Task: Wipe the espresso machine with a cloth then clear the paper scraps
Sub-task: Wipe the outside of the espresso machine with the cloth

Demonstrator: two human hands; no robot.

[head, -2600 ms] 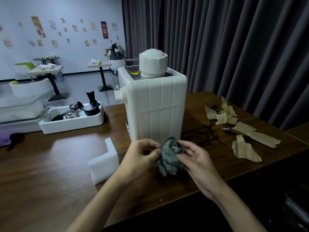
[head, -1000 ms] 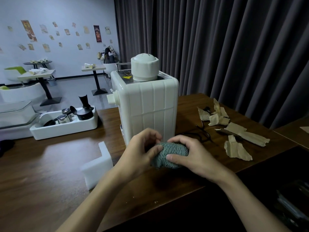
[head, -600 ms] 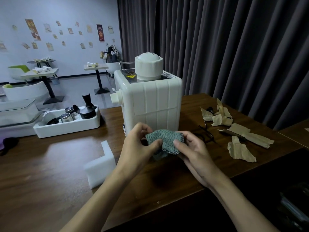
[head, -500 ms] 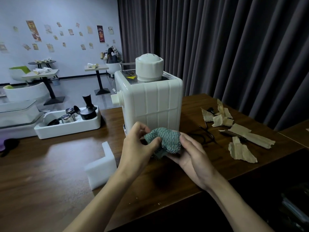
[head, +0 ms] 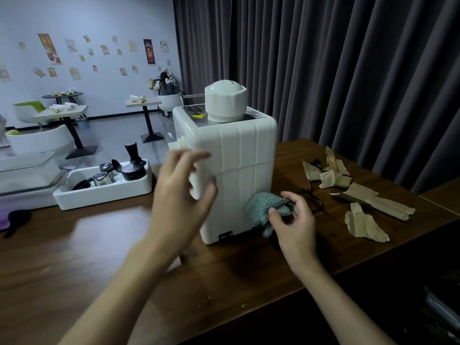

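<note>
R hand (head: 293,220) grips cloth (head: 263,207) vs machine (head: 239,170) lower back; L hand (head: 181,192) empty, fingers spread. Wiping barely begun, paper scraps (head: 361,200) uncleared.

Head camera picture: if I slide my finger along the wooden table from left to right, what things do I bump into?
White foam tray of dark coffee tools → open left hand → tall cream espresso machine → bunched teal cloth → right hand gripping it → torn brown paper scraps.
</note>
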